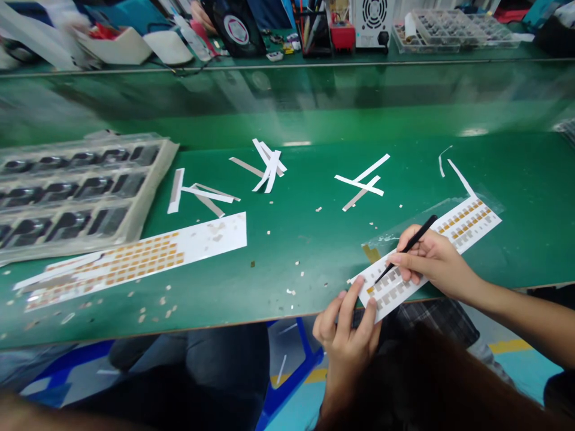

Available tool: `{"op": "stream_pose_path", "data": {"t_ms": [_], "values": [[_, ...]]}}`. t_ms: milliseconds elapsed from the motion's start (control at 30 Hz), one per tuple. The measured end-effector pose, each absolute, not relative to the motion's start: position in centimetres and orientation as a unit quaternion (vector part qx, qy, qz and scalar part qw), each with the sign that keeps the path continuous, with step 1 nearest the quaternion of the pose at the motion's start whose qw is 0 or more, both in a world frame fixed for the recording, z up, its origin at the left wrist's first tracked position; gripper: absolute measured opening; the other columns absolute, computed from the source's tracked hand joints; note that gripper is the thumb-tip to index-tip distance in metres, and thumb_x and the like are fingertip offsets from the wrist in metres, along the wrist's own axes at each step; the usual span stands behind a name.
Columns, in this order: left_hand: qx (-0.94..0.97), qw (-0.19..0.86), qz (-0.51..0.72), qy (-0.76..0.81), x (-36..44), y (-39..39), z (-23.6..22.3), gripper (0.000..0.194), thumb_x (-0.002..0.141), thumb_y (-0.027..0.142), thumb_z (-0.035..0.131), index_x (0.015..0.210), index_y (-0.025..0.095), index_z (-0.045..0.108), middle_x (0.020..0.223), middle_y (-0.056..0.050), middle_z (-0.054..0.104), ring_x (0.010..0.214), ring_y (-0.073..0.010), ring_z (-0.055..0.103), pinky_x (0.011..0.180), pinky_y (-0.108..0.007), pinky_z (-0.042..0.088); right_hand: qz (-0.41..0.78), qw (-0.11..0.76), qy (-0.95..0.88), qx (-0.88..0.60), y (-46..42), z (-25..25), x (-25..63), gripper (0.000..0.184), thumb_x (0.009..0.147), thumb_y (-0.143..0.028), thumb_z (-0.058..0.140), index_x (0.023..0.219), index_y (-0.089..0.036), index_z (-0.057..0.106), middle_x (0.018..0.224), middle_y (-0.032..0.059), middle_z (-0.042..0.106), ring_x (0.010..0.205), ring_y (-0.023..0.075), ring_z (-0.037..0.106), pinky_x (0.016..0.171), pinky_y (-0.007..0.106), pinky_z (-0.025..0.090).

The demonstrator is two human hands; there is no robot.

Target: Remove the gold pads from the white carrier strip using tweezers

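Neither of my hands shows; a blurred skin-toned shape, perhaps part of an arm, crosses the lower left corner. On the green bench before me lies a white backing sheet with rows of small amber adhesive pads. A white strip rests across its left end. At the right, a co-worker's left hand steadies a second pad sheet at the bench edge. The co-worker's right hand holds black tweezers, tips down at an amber pad near the sheet's lower left end.
A tray of black parts under clear plastic stands at left. Peeled white and grey strips lie in loose piles, with tiny scraps scattered around. Behind a low partition are tools and boxes. A blue stool stands below the bench.
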State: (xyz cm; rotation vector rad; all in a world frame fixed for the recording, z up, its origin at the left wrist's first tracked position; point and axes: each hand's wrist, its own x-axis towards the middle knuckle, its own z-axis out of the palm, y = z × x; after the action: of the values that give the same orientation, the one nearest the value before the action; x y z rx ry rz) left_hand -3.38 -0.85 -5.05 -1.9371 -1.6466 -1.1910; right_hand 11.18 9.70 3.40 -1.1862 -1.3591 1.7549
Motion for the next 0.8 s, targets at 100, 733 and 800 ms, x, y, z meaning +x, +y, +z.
{"op": "stream_pose_path", "data": {"t_ms": [100,733,800], "values": [[-0.683,0.165,-0.417,-0.577,-3.4,-0.9,-5.0,0.007,0.081,0.020,0.057,0.089,0.020,0.057,0.101,-0.009,0.067,0.096,-0.0230,0.049,0.080,-0.037,0.032,0.663,0.305,-0.515,-0.450,9.7,3.4,11.1,0.031,0.070,-0.036,0.071,0.076,-0.018,0.046,0.048,-0.0050,0.055,0.039,0.0059,0.047,0.039,0.018,0.036],[-0.684,0.174,-0.384,-0.595,-3.5,-1.2,-4.6,0.020,0.083,0.023,0.056,0.100,0.016,0.063,0.099,-0.010,0.069,0.094,-0.0235,0.050,0.081,-0.037,0.032,0.666,0.376,-0.462,-0.449,9.6,3.9,11.5,0.030,0.068,-0.031,0.074,0.077,-0.019,0.047,0.049,-0.0041,0.057,0.041,0.0063,0.047,0.040,0.018,0.035],[-0.687,0.169,-0.378,-0.598,-3.5,-1.3,-4.5,0.021,0.083,0.022,0.056,0.102,0.017,0.063,0.102,-0.009,0.069,0.096,-0.0234,0.051,0.082,-0.038,0.032,0.640,0.444,-0.447,-0.441,9.9,4.9,12.0,0.027,0.070,-0.029,0.072,0.077,-0.020,0.048,0.052,-0.0033,0.059,0.043,0.0061,0.048,0.041,0.018,0.036]]}}
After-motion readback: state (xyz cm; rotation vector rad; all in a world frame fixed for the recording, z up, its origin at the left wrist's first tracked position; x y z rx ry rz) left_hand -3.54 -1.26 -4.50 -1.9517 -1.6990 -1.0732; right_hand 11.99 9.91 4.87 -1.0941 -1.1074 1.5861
